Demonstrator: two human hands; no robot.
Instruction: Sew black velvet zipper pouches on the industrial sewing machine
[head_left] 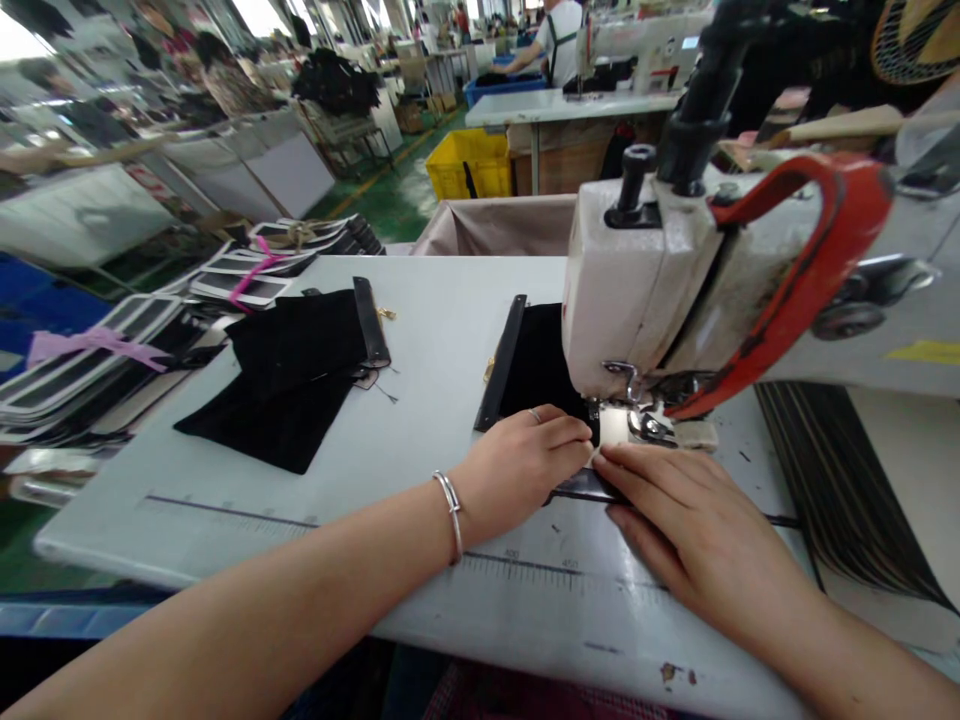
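Observation:
A black fabric piece (545,350) with a dark stiff strip and gold clasp lies partly under the head of the sewing machine (622,290). My left hand (521,465), with a ring and a silver bangle, presses its closed fingers on the near part of this fabric, left of the needle area. My right hand (686,510) is just to the right, fingertips pinching the edge of a dark strip (589,486) beside the presser foot. The fingertips of both hands nearly meet. Two overlapping black pieces (300,360) with a strip and gold clasp lie on the left of the table.
The white table (420,400) has a printed ruler near its front edge. Tied bundles of panels (112,370) stand at the left. A stack of dark strips (832,480) lies at the right. Behind are a fabric-lined bin (502,228), a yellow crate (469,163) and a person (562,40).

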